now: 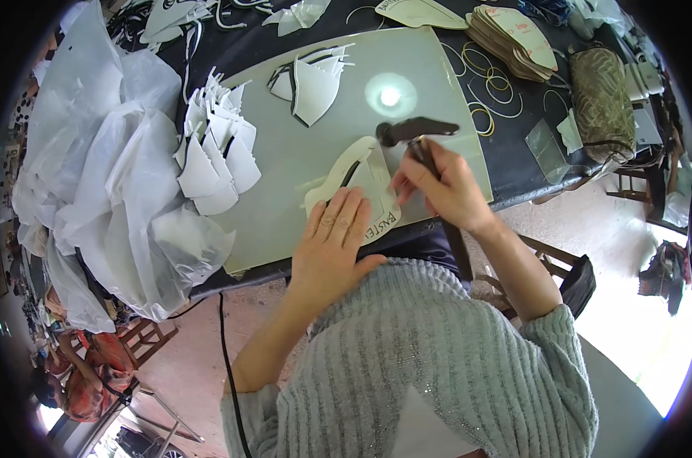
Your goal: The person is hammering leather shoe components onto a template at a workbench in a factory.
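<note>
The left hand (332, 243) lies flat, fingers together, on a cream template (353, 187) near the front edge of the pale cutting board (285, 160). In my judgement it presses there to keep the template from slipping on whatever lies under it; I cannot tell for sure what that is, though a dark strip shows along the template's inner curve. The right hand (441, 191) pinches a dark-handled tool (422, 149) between thumb and fingers, its tip at the template's upper right edge (probably a knife, but the blade is too small to make out).

White cut pieces (216, 156) are fanned in a heap at the board's left edge, likely kept within reach. More pieces (311, 84) sit by its back edge. Crumpled plastic bags (109, 168) hang over the tabletop's left edge; their contents are hidden. A stack of templates (514, 38) and rubber bands (487, 84) lie toward the back right corner.
</note>
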Demonstrator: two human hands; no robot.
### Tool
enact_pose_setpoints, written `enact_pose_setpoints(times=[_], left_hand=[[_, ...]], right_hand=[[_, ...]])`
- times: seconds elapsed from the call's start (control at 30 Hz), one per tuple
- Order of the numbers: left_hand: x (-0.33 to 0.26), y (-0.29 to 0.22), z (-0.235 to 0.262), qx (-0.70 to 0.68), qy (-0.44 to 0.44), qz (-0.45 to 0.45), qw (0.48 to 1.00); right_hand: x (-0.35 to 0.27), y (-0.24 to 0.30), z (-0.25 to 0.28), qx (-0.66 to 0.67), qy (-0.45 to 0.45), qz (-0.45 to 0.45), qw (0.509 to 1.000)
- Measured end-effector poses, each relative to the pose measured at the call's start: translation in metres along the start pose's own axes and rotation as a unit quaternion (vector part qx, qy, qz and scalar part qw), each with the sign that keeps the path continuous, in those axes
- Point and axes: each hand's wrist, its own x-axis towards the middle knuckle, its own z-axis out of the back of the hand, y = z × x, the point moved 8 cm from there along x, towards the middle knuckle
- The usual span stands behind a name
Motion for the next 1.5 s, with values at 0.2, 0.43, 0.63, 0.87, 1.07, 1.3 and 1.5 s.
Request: enact_pose_setpoints(times=[0.2, 0.43, 0.63, 0.87, 1.07, 1.3, 1.5], left_hand=[[0.005, 0.0, 0.005, 0.037, -0.023, -0.048, 0.998], [0.005, 0.0, 0.006, 0.009, -0.025, -0.046, 0.999], [0.031, 0.023, 0.028, -0.071, -0.113, 0.015, 0.991], [0.061, 0.032, 0.024, -0.093, -0.151, 0.128, 0.976], [0.058, 0.023, 0.026, -0.021, -0.125, 0.121, 0.984], [0.056, 0.024, 0.022, -0.086, -0.192, 0.061, 0.976], [0.043, 0.016, 0.022, 0.027, -0.189, -0.021, 0.981]], right_hand=[[-0.011, 0.049, 0.012, -0.462, 0.011, 0.155, 0.873], [-0.003, 0.039, -0.012, -0.567, 0.098, 0.098, 0.812], [0.007, 0.035, -0.009, -0.557, 0.05, 0.124, 0.82], [-0.009, 0.017, -0.012, -0.625, 0.141, 0.048, 0.767], [-0.01, 0.027, -0.015, -0.523, 0.117, 0.036, 0.843], [-0.001, 0.033, -0.001, -0.522, 0.07, 0.094, 0.845], [0.006, 0.063, -0.005, -0.556, 0.087, 0.131, 0.816]])
